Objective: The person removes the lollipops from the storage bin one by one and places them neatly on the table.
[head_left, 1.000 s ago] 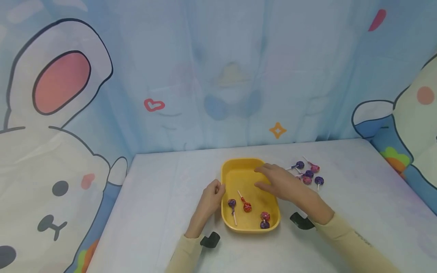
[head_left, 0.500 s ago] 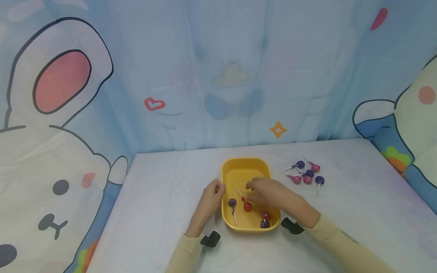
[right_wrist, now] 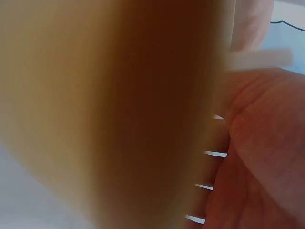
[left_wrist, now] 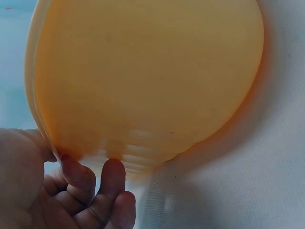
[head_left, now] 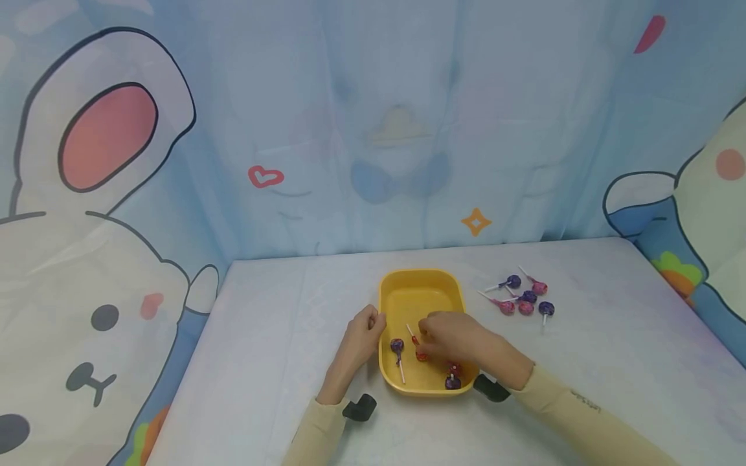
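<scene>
A: Quick, what's new?

B: The right hand (head_left: 451,333). A second ago it's spread over the yellow tray's (head_left: 418,299) rim around two o'clock; now it's in from three, low, bent over the red lollipop (head_left: 422,355) just below centre.

A: Gripping it?

B: Can't tell. Fingers and thumb are curled around it, and the right wrist view is mostly blur. White strip (right_wrist: 262,59) by the thumb, could be a stick. The lollipop lies where it was.

A: Left hand (head_left: 360,333)?

B: Same as before, pinching the rim at nine.

A: Rest of the tray?

B: Unchanged: purple lollipop (head_left: 397,345) at eight; pink lollipop (head_left: 455,367) and dark lollipop (head_left: 452,383) together at five, the pink partly covered by the hand.

A: And outside?

B: Loose group of six lollipops (head_left: 528,296) on the table (head_left: 291,349), two o'clock from the tray. Nobody's touching those.

A: Meaning?

B: My read: work's inside the tray now, at the red one, left side steadying. Nothing visibly lifted yet.
</scene>
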### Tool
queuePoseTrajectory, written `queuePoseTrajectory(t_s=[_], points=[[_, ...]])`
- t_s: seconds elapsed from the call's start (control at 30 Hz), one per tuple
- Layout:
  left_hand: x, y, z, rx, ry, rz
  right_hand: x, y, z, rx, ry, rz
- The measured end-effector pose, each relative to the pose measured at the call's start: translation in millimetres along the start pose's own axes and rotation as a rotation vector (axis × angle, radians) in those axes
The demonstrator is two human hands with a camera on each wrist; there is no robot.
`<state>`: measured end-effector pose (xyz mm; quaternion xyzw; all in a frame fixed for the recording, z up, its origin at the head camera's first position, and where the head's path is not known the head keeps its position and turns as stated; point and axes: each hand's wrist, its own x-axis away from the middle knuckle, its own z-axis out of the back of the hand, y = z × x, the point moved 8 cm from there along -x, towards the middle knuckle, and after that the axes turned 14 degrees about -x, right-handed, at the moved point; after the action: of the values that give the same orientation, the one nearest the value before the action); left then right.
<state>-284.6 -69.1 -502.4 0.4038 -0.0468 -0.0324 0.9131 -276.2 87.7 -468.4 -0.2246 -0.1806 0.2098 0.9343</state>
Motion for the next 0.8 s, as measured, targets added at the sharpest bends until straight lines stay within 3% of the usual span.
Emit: queuePoseTrajectory(t_s=[0.4,0.8], points=[[0.1,-0.9,-0.6,0.013,-0.015,0.012,4.0,-6.4,-7.9,0.016,-0.053,0.050],[-0.3,-0.7,-0.2,0.009,-0.008,0.011,4.1,-6.8,-9.1,0.043,-0.048,0.073]])
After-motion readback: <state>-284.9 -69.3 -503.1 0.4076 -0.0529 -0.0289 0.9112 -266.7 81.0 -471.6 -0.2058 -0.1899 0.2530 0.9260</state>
